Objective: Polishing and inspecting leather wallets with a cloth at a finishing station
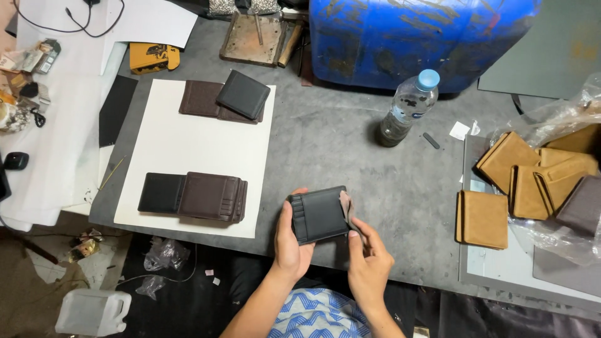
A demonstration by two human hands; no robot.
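Head view: a black wallet (318, 215) is held over the worktop (350, 144) edge at six o'clock, left hand (289, 245) gripping its left side, right hand (368, 266) pinching the flap. Light, pliable leather; best gripped by the edges.

- A white board (188, 150) lay on the grey surface (338, 144) toward its left edge.
- Brown wallets topped by a dark one (225, 99) sat at the board's far end.
- A row of dark and brown wallets (193, 196) sat at its near end.
- A clear water bottle with a blue cap (408, 107) stood near the far edge, beside a blue drum (419, 37).
- Tan wallets (529, 184) were piled at the right edge, partly in clear plastic.
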